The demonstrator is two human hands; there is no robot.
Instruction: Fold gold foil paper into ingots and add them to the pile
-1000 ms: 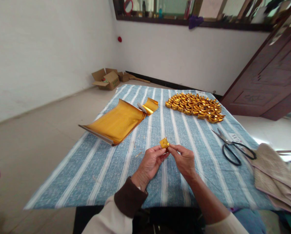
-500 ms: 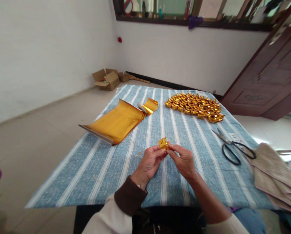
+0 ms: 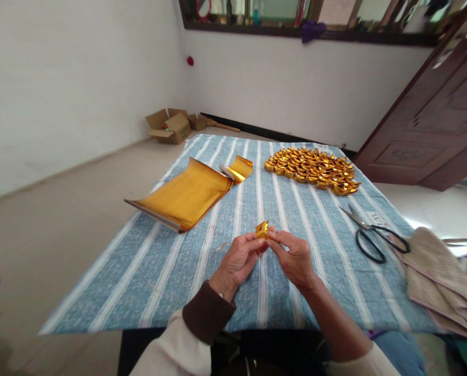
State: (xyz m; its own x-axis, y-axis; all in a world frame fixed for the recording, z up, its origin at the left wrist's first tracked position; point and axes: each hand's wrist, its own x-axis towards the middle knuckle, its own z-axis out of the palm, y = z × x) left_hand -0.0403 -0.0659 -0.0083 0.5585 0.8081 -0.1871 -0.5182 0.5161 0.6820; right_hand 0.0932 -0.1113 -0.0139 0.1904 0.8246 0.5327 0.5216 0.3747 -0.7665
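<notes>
My left hand and my right hand meet above the blue striped cloth, both pinching a small folded piece of gold foil paper by their fingertips. A stack of flat gold foil sheets lies to the far left, with a curled gold sheet at its far end. A heap of several finished gold folded pieces sits at the far side of the cloth.
Black-handled scissors lie on the cloth to the right, beside folded beige cloths. Open cardboard boxes stand on the floor by the far wall. A dark wooden door stands at the right.
The gold piece has been folded tighter between my fingertips and now looks smaller and more bent. Both hands stay in nearly the same place.
</notes>
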